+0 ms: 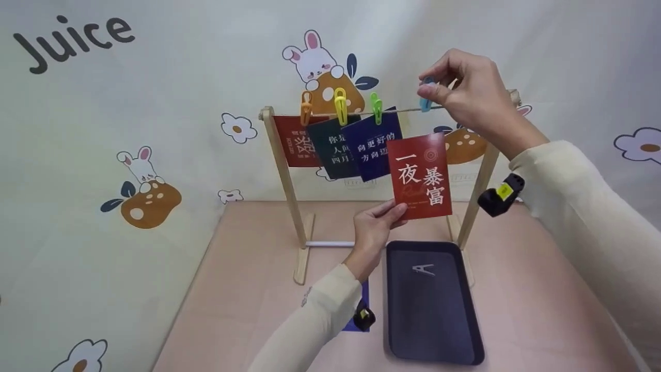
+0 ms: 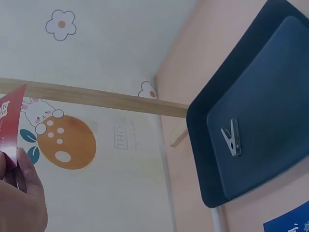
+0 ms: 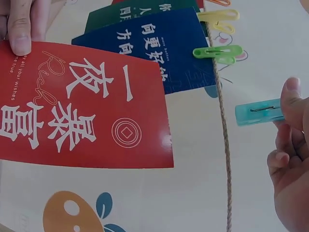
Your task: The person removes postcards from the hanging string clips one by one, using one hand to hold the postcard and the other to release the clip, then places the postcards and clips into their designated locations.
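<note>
My left hand [image 1: 374, 225] pinches a red card [image 1: 421, 178] with white characters by its lower left corner, below the rope. In the right wrist view, the card's top edge is apart from the rope [image 3: 224, 125]. Between thumb and fingers, my right hand [image 1: 472, 93] holds a light blue clothespin [image 3: 258, 112] just off the rope. On the rope, an orange clip [image 1: 306, 107], a yellow clip [image 1: 340, 106] and a green clip [image 1: 376, 108] hold a red card [image 1: 292, 142], a dark green card [image 1: 330, 155] and a dark blue card [image 1: 369, 150], partly overlapping.
A wooden rack [image 1: 283, 181] carries the rope between its two posts. In front of it, a dark tray [image 1: 428, 320] has one grey clothespin [image 2: 232, 137] lying in it. Left of the tray, a blue card [image 1: 356, 324] lies partly under my left forearm.
</note>
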`<control>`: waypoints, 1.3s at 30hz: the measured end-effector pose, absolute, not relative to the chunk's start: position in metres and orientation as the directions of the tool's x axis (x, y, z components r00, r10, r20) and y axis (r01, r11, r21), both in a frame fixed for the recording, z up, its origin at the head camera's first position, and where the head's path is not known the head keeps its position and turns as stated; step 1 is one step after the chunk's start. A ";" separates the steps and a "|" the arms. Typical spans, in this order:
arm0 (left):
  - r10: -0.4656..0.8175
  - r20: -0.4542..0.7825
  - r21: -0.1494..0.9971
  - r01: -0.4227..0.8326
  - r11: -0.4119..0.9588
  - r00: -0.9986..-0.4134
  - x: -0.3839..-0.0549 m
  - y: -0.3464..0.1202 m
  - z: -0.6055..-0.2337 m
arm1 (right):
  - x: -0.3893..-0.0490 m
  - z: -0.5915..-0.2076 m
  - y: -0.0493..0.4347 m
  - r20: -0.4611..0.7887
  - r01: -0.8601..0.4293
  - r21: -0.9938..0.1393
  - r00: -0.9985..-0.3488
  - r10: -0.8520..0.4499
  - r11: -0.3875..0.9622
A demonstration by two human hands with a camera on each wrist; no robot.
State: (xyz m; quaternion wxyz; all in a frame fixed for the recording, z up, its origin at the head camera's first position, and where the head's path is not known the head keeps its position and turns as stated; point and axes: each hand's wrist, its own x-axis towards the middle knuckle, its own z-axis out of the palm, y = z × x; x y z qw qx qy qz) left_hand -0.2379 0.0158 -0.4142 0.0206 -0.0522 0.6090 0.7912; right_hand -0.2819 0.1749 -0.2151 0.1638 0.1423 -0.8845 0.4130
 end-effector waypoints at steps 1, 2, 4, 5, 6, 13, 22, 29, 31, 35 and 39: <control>-0.031 -0.113 0.961 -0.101 -0.256 -0.993 -0.237 0.014 -0.415 | -0.281 -0.216 0.176 0.408 -0.392 -0.689 -0.905 -0.120 0.609; -0.031 -0.118 0.961 -0.106 -0.256 -0.993 -0.235 0.013 -0.416 | -0.281 -0.218 0.177 0.410 -0.395 -0.694 -0.904 -0.120 0.602; -0.031 -0.124 0.963 -0.113 -0.243 -0.992 -0.233 0.010 -0.418 | -0.279 -0.220 0.180 0.407 -0.394 -0.706 -0.906 -0.118 0.588; -0.030 -0.128 0.964 -0.117 -0.240 -0.991 -0.232 0.009 -0.419 | -0.279 -0.222 0.181 0.408 -0.395 -0.710 -0.906 -0.118 0.583; -0.029 -0.130 0.964 -0.120 -0.236 -0.991 -0.231 0.008 -0.419 | -0.278 -0.224 0.183 0.407 -0.395 -0.714 -0.906 -0.116 0.578; -0.029 -0.163 0.964 -0.153 -0.219 -0.986 -0.222 -0.002 -0.424 | -0.271 -0.235 0.193 0.401 -0.406 -0.769 -0.908 -0.123 0.493; -0.049 -0.186 0.968 -0.174 -0.178 -0.981 -0.214 -0.018 -0.436 | -0.262 -0.259 0.204 0.363 -0.388 -0.844 -0.921 -0.139 0.369; -0.061 -0.214 0.966 -0.203 -0.158 -0.975 -0.200 -0.031 -0.455 | -0.259 -0.282 0.209 0.347 -0.384 -0.847 -0.923 -0.163 0.369; -0.061 -0.222 0.965 -0.210 -0.159 -0.973 -0.195 -0.036 -0.461 | -0.259 -0.288 0.210 0.340 -0.379 -0.855 -0.925 -0.170 0.353; -0.076 -0.237 0.962 -0.222 -0.160 -0.969 -0.189 -0.045 -0.471 | -0.258 -0.302 0.209 0.332 -0.373 -0.887 -0.924 -0.187 0.271; -0.082 -0.269 0.958 -0.258 -0.121 -0.960 -0.183 -0.056 -0.482 | -0.255 -0.318 0.208 0.334 -0.372 -0.903 -0.922 -0.196 0.215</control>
